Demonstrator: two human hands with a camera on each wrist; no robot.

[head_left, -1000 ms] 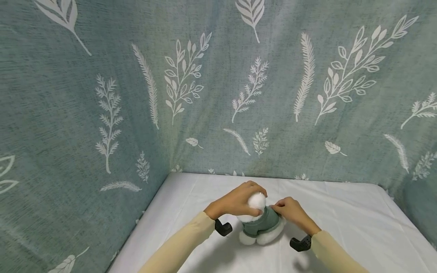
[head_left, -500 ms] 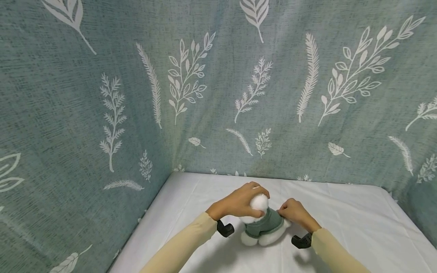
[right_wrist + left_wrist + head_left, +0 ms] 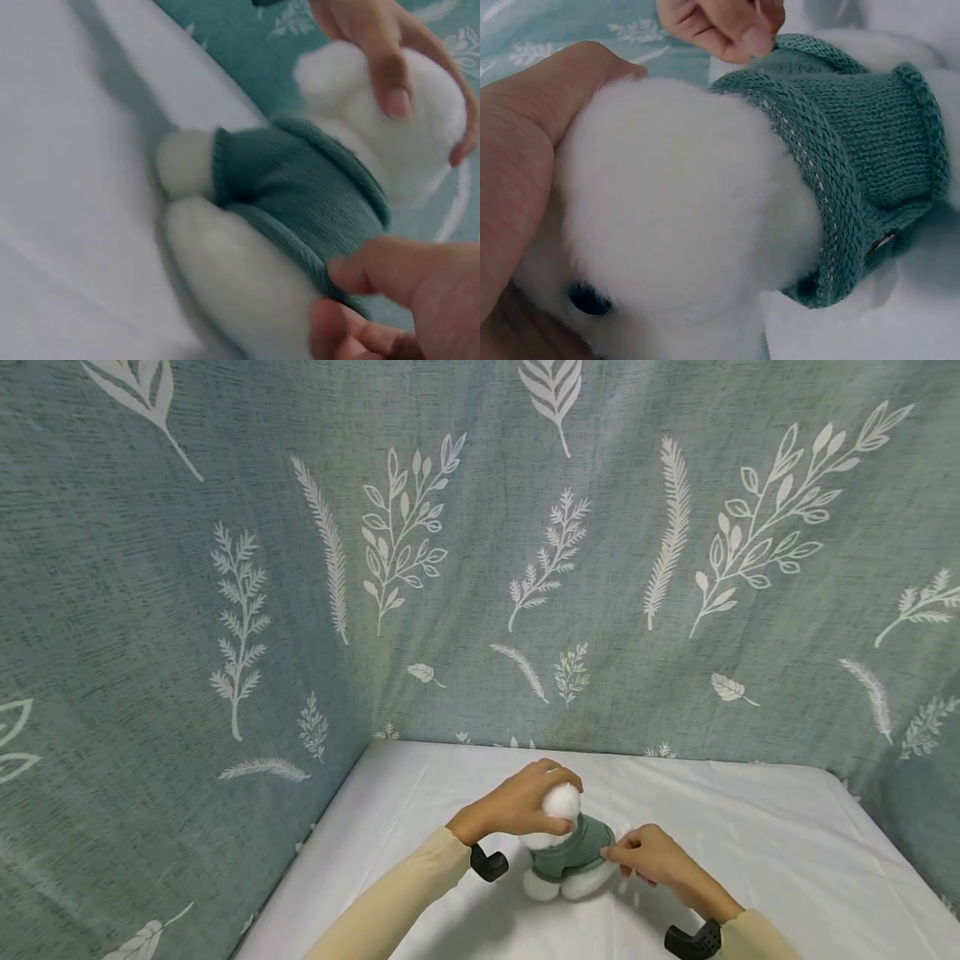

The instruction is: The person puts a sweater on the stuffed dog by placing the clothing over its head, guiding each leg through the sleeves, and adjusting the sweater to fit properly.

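Toy of white plush, dressed in a green knitted sweater, sits low in the centre of the head view on the white-covered table, turned away from the camera. The left hand keeps its grip curled over the round white head, as it did in the earlier frames; the left wrist view shows the palm pressed against the fur, with one dark eye low in that picture. The right hand has changed place: half a second ago it lay at the toy's shoulder, higher up, and now it has dropped toward the lower right, its wrist nearer the bottom edge of the frame. Its grip pinches the sweater's edge between thumb and fingertips, shown in the lower right of the right wrist view, and at the top of the left wrist view. The toy itself has barely shifted. Green cloth with white leaf prints fills the upper part of the head view.
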